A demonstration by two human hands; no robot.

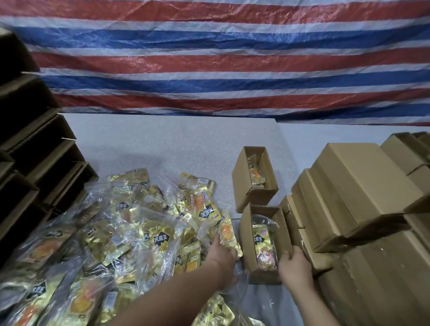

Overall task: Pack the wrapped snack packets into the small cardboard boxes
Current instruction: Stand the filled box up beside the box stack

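Step in hand: filling the near box [248,248], open-topped on the counter [160,145] and already holding a packet [264,244]. The right hand [294,262] grips the box's right wall, steadying it. Left of the box, the left hand [223,252] pinches a snack packet [227,233] at the edge of the packet heap [122,223]. Next move — lift that packet clear and lower it lengthwise into the box.

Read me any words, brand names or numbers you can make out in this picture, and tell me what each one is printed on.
"大鸡王", as best it reads, in a black badge: on a gold snack packet in the pile; the badge repeats on others.
White label on a far packet: too small to read.
Packet in the near open box: badge partly hidden.
Cardboard boxes: no print visible.
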